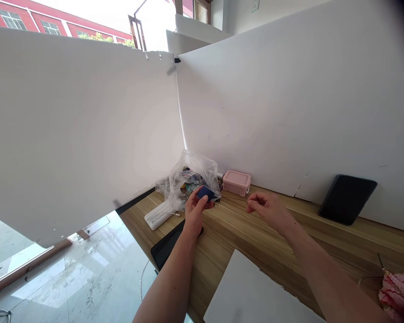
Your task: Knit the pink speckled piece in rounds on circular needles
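My left hand (pixel 194 213) is closed around a small, flat, dark blue block-like piece (pixel 206 192), thumb pressed on its front. Its exact kind is too small to make out. To the right, my right hand (pixel 265 207) pinches the end of a thin dark thread (pixel 234 198) between thumb and fingertips. The thread stretches across the gap towards the blue piece; where it meets the piece I cannot tell. Just behind my left hand sits a clear plastic bag (pixel 175 184) with mixed small items inside. A pink lidded box (pixel 236 182) stands between and beyond the two hands.
A white power strip or bar-shaped case (pixel 157 216) and a dark flat object (pixel 168 246) lie left. White board (pixel 256 291) rests in front. A black phone or tablet (pixel 348 199) leans on the right panel. Pink crumpled fabric or yarn (pixel 399 294) is far right. White panels (pixel 87 125) enclose the wooden table.
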Tool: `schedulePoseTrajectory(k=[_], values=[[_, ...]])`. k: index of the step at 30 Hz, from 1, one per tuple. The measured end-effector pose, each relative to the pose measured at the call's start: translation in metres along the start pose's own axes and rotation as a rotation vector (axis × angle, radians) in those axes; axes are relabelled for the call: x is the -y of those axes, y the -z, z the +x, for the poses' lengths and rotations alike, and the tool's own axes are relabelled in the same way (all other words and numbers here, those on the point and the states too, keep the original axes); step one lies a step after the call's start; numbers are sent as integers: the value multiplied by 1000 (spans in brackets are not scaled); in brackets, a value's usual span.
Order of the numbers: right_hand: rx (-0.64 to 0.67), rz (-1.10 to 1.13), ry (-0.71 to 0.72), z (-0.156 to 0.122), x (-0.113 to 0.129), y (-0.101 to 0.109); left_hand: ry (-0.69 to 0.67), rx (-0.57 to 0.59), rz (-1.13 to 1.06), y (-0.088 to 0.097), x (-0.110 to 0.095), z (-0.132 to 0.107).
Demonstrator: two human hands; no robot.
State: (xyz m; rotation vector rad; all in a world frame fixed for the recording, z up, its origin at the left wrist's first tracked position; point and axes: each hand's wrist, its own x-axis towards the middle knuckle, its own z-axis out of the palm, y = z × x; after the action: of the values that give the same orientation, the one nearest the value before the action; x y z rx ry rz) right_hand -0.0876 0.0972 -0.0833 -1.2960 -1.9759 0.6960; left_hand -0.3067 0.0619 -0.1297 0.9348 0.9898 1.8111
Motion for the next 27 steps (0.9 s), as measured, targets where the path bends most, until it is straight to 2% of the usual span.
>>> schedulePoseTrajectory(k=[4, 8, 18, 24, 27], values=[[134, -123, 15, 13, -33, -14, -22, -75, 10, -1, 2, 1], [175, -290, 14, 32, -52, -27, -71, -104, 79, -1, 3, 1], [290, -499, 154, 92, -30, -87, -170, -83, 222, -2, 8, -2], [309, -603, 115, 102, -32, -99, -241, 11, 348, 0, 12, -5], [306, -633, 111, 102, -35, -99, -255, 20, 399, 1, 13, -6]])
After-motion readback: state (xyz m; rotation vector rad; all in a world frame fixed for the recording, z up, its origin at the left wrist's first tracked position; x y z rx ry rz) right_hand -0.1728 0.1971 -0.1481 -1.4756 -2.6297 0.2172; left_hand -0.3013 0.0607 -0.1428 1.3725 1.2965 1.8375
